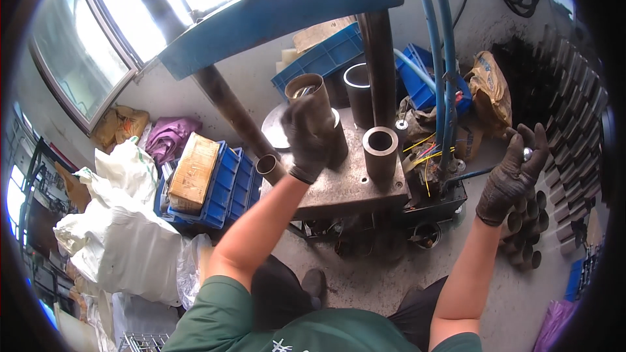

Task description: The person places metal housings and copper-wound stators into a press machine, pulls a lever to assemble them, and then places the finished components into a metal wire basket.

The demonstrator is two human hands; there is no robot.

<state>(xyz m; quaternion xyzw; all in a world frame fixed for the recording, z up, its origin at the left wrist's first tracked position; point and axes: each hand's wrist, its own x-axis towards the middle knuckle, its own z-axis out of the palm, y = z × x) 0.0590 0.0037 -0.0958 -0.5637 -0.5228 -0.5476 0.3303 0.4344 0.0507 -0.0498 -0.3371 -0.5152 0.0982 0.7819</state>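
My left hand (305, 140), in a dark work glove, is closed around the side of an upright metal tube (317, 99) on the press table. Motion blurs its fingers. Something shiny shows inside the tube's open top, but I cannot make it out. Off to the right, my gloved right hand (508, 179) is loosely curled at the end of a lever (471, 174), with a shiny ball knob (527, 154) showing between the fingers. A thick-walled steel cylinder (380, 155) stands on the table right of the tube, and a thinner tube (268, 166) leans at its left edge.
The blue press beam (287, 16) spans above the table (326, 195), with a dark column (377, 58) at the back right. Blue hoses (448, 58) hang beside it. Blue crates (228, 179) and white sacks (130, 221) lie left; stacked metal tubes (567, 130) line the right.
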